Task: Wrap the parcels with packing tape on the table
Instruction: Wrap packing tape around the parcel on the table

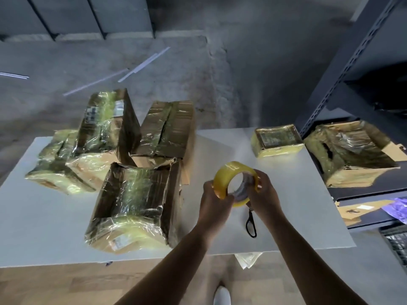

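You hold the roll of tape (228, 171) in both hands just right of the frame's centre, over the white table (44, 227), with its hole turned toward you. Your left hand (217, 201) grips the roll's lower left rim, fingers curled round the edge. Your right hand (264, 192) grips the right rim, fingertips hooked over it. You cannot tell from here whether a loose end of tape is pulled free.

Just below the roll a pair of scissors (251, 224) lies on the table, black handles toward the bottom of the frame, the blades hidden behind your right hand.

The parcels sit mostly left of centre, all glossy with yellowish tape. The nearest parcel (134, 205) lies at lower left of centre, close beside your left forearm. Behind it are a brown parcel (167, 128) and a tall parcel (103, 122) standing on edge, which leans on a low parcel (59, 166) at the far left of the table. These four crowd together, touching or nearly so. A small flat parcel (277, 142) lies apart at the table's far right corner. One more, a crumpled parcel (348, 155), rests on the dark metal shelf (330, 84) at the right edge of the frame.
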{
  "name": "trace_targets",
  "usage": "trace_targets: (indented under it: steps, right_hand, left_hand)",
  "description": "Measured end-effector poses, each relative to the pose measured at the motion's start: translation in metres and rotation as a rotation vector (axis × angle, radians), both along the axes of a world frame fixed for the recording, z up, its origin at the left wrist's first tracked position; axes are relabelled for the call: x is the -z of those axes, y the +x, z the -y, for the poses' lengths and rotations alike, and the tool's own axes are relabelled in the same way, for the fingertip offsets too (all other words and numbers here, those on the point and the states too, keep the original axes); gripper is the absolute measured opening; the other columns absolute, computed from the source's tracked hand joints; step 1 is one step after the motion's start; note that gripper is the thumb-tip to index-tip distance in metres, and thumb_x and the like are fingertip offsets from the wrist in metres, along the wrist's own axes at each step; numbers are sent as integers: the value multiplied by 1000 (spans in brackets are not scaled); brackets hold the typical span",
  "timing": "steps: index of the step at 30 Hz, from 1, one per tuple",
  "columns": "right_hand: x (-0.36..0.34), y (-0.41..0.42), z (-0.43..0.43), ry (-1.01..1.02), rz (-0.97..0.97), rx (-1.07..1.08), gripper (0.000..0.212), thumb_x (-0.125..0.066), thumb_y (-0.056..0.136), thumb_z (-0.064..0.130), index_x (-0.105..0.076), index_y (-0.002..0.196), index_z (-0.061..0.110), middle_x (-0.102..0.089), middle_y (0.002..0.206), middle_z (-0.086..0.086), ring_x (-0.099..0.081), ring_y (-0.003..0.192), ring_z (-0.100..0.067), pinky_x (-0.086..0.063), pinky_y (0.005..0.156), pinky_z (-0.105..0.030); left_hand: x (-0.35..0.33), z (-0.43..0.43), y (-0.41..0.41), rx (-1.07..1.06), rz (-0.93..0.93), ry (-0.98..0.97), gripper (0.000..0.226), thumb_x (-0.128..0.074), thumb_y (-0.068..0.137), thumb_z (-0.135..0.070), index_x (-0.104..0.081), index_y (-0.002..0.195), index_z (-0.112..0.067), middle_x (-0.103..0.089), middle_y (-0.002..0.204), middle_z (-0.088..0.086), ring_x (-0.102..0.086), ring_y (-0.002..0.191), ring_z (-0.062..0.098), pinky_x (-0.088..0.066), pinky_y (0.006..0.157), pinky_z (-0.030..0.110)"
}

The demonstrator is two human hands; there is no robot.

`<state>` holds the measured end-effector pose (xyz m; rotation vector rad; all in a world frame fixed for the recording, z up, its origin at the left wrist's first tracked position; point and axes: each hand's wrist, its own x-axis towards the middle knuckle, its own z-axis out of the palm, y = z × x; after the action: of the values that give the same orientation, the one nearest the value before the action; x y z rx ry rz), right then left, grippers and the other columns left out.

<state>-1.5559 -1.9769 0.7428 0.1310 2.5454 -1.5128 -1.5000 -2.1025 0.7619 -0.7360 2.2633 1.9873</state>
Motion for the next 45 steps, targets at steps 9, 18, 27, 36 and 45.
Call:
trace_targets:
  steps: [9,18,27,36,45]
  right_hand:
    - [-47,-7,27,-65,-391,74,32,-53,95,12,-55,126,15,-62,111,-1,-58,99,-16,-43,72,-9]
    - [-99,-14,64,140,-678,51,42,-56,89,0,-51,131,1,-55,123,-21,-51,114,-35,-44,97,-43]
    - [-115,-4,102,214,-745,-112,49,-76,78,8,-57,122,3,-57,118,-20,-53,107,-36,-37,86,-34]
    - [-110,4,136,391,-873,-235,56,-85,61,-1,-59,111,0,-57,106,-24,-52,96,-46,-46,76,-53]
    - [-119,9,154,426,-903,-319,57,-88,56,0,-63,107,1,-58,101,-20,-53,94,-39,-46,72,-42]
  left_hand:
    - [-52,5,-14,13,-189,-251,20,-59,83,-12,-54,103,-9,-64,94,6,-63,84,19,-48,56,19]
    - [-115,48,-12,-38,-249,-336,17,-50,91,-18,-59,102,-9,-61,82,-2,-55,69,11,-37,53,16]
    - [-129,106,1,-131,-282,-276,15,-55,86,-11,-68,81,-5,-66,73,15,-48,59,14,-35,50,24]
    - [-134,135,23,-91,-309,-254,18,-52,84,-6,-70,85,-7,-56,64,3,-43,53,4,-31,48,16]
    - [-130,151,36,-123,-346,-287,27,-58,88,-15,-66,114,-15,-67,107,-5,-62,93,4,-47,70,10]
